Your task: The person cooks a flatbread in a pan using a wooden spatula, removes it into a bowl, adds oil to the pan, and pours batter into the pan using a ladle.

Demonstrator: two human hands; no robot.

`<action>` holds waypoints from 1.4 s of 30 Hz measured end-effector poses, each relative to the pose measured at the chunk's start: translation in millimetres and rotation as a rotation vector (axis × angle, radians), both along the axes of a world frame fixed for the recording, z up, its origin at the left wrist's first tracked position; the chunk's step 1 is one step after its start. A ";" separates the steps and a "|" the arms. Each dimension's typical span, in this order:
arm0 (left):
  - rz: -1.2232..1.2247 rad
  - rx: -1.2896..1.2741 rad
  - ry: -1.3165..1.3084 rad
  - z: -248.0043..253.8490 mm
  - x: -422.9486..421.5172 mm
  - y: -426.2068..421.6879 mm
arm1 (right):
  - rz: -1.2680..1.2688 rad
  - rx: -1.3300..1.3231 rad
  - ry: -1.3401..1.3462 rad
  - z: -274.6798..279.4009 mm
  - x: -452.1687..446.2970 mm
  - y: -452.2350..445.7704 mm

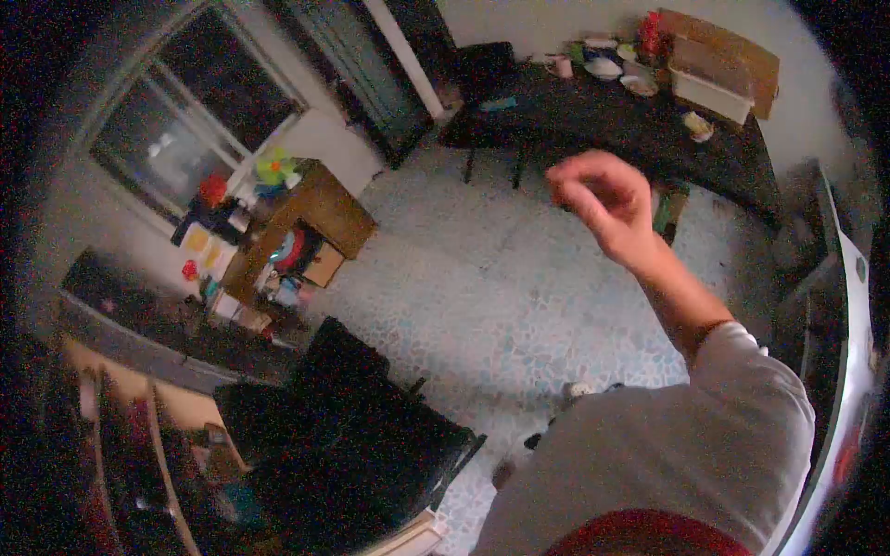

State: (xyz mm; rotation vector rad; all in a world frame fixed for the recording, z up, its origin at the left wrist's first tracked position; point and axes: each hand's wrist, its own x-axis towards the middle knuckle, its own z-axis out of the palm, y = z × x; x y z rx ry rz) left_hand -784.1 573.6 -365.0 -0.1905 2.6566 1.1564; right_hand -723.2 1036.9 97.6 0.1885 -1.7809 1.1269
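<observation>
My right hand (612, 204) is raised in front of me at the end of a bent arm in a light short sleeve. Its fingers curl toward the thumb in a closed pinch, with a dark hollow inside the loop. Whether anything thin sits between the fingertips, I cannot make out. The hand touches no furniture; in the picture it overlaps the near edge of a dark table (593, 116) at the back. My left hand does not show.
A black chair (352, 445) stands at lower left. Beyond it is a cluttered wooden desk (338, 208) under a window. Bowls (640, 85), a pink mug (562, 67) and a white bin (709, 97) sit on the dark table. Pale patterned floor (482, 278) lies between.
</observation>
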 end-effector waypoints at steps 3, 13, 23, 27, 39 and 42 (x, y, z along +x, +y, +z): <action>-0.113 -0.072 -0.113 -4.4 -14.9 42.6 | -0.099 -0.014 0.101 4.5 -4.6 37.7; -0.181 -0.293 -0.443 -8.7 -60.3 58.7 | -0.390 -0.133 -0.123 -23.4 -90.5 119.2; -0.279 -0.429 -0.558 -25.7 -250.1 190.3 | -0.536 0.005 -0.805 -209.9 -314.3 370.1; -0.737 -0.763 -0.313 -8.0 -366.9 293.6 | -0.563 0.321 -1.198 -290.0 -260.8 442.0; -0.797 0.548 0.182 125.6 -629.8 773.6 | -0.854 -0.052 -1.711 -276.7 -280.0 557.9; -1.131 0.112 0.548 122.5 -743.4 851.4 | -0.792 -0.141 -1.772 -295.1 -357.3 589.5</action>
